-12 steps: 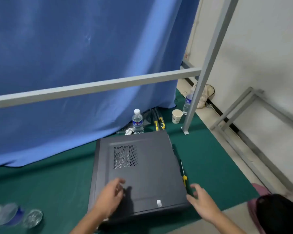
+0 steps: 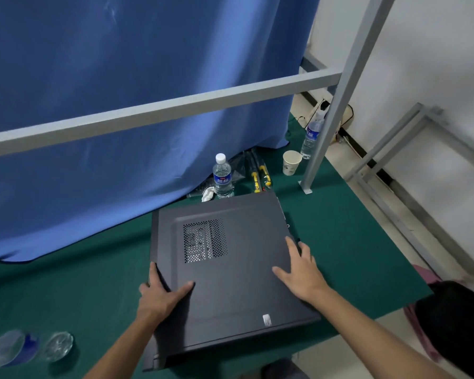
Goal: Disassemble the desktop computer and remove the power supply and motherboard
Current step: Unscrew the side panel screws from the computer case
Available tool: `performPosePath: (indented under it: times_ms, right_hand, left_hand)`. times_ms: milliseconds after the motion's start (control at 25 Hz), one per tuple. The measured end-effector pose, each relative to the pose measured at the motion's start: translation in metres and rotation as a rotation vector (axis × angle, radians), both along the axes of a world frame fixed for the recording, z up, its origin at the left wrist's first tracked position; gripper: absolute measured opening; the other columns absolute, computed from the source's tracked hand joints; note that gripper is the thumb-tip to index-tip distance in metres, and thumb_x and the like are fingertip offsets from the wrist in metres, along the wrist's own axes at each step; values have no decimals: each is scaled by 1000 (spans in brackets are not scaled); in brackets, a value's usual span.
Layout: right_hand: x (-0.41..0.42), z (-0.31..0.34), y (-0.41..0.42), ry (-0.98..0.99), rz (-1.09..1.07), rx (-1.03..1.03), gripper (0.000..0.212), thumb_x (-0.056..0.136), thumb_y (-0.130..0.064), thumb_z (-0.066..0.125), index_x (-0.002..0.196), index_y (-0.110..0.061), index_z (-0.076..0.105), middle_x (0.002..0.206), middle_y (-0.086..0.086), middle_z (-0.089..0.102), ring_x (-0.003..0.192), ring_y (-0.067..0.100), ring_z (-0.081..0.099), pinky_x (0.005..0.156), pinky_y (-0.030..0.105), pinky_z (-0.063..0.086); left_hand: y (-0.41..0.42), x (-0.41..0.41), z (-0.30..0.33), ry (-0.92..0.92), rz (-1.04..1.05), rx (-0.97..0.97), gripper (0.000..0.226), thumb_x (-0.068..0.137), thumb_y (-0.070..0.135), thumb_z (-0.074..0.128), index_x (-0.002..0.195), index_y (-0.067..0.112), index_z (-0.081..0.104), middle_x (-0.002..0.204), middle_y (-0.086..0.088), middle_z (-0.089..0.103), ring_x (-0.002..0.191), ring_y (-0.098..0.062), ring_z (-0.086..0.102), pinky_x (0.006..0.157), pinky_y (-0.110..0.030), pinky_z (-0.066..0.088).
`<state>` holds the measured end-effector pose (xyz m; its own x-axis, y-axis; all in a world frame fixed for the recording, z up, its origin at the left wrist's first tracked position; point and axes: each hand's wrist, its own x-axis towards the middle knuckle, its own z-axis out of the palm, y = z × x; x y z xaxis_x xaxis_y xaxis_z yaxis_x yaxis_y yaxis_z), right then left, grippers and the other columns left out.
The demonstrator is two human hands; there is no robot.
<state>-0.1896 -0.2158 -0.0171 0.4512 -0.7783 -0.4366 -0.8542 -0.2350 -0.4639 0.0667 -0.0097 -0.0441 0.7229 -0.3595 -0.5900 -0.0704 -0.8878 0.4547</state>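
The desktop computer case is lying on its side on the green-covered table, directly under both hands, with its dark side panel facing up and still closed over the power supply and motherboard, neither of which is showing.

The left hand is gripping the panel's left edge: the thumb is lying on the top face and the fingers are wrapping over the side. The right hand is lying flat and open on the panel near its right edge, fingers straight and pointing away from the person, pressing rather than grasping.

Judging by its look, the case is a rigid sheet-metal box, fairly heavy with its parts inside, so it is likely needing two hands at opposite edges to shift or turn. The panel itself is probably thin, light and a little springy, with a smooth painted face offering a flat palm little purchase. The edge under the left hand seems the better hold. The perforated vent grille, just beyond the hands, looks like a weak spot to be keeping fingers off.

Beyond the case, well past the fingertips, a water bottle, yellow-handled screwdrivers and a paper cup are standing or lying by the blue curtain.
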Motion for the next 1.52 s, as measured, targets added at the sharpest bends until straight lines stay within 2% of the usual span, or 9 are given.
performPosePath:
  times_ms: [160, 320, 440, 560, 760, 920, 1080, 1360, 1520]
  right_hand:
    - [9, -23, -4, -9, -95, 46, 91, 94, -55, 52, 155, -25, -8, 160, 11, 9, 140, 33, 30, 106, 44, 38]
    - [3, -44, 5, 69, -24, -149, 91, 91, -71, 29, 153, -25, -17, 153, 11, 19, 127, 31, 45, 84, 38, 51]
    - [-1, -51, 6, 75, 16, -258, 89, 87, -74, 19, 153, -25, -17, 146, 10, 26, 120, 28, 50, 81, 37, 52]
    - [-1, -51, 8, 58, -3, -303, 88, 87, -74, 20, 153, -27, -13, 141, 8, 30, 116, 27, 52, 80, 38, 52]
    - [-3, -55, 8, 14, -59, -308, 83, 89, -71, 27, 154, -31, -6, 141, 6, 33, 111, 30, 56, 84, 42, 52]
    - [-3, -58, 9, 5, -81, -325, 81, 90, -69, 28, 155, -31, -2, 142, 5, 35, 111, 30, 57, 84, 42, 51]
    - [-2, -58, 8, -2, -80, -330, 81, 89, -68, 30, 155, -31, 0, 136, 2, 36, 106, 28, 58, 80, 41, 51]
    - [-6, -58, 7, -57, -81, -299, 82, 87, -69, 32, 155, -32, 2, 129, 0, 37, 108, 25, 55, 81, 40, 49]
    - [-5, -57, 5, -93, -86, -270, 81, 90, -64, 38, 155, -31, 4, 126, 0, 37, 110, 25, 54, 80, 39, 48]
  left_hand:
    - [3, -8, -9, -49, 10, 16, 126, 64, 68, 76, 155, 39, -6, 150, -22, 23, 132, -46, 37, 109, -54, 34]
    - [2, -5, -6, -27, 18, -1, 123, 68, 62, 78, 155, 39, -6, 151, -17, 21, 133, -42, 40, 108, -51, 36]
    - [2, -5, -8, -21, -2, -4, 119, 73, 58, 77, 155, 37, -7, 152, -18, 20, 134, -44, 37, 111, -52, 33]
    - [-4, -3, -9, -49, 23, 9, 109, 79, 61, 69, 156, 33, -2, 153, -19, 19, 136, -45, 33, 112, -53, 30]
    - [-33, -21, -13, -308, 70, 94, 83, 92, 67, 37, 157, 26, 6, 158, -17, 16, 137, -42, 27, 107, -58, 26]
    - [-23, -37, -30, -523, -45, 131, 79, 93, 60, 35, 156, 16, 14, 153, -24, 25, 129, -45, 35, 100, -57, 34]
    - [-27, -35, -38, -544, -45, 170, 77, 93, 58, 36, 154, 14, 16, 151, -27, 27, 127, -46, 36, 99, -59, 35]
    - [-39, -46, -28, -601, -241, 121, 63, 98, 41, 22, 156, 19, 21, 162, -18, 11, 149, -37, 4, 117, -60, 10]
    - [-109, -83, -24, -482, -286, 55, 60, 100, 53, 27, 155, 39, 9, 165, -7, -7, 150, -28, -13, 115, -61, -7]
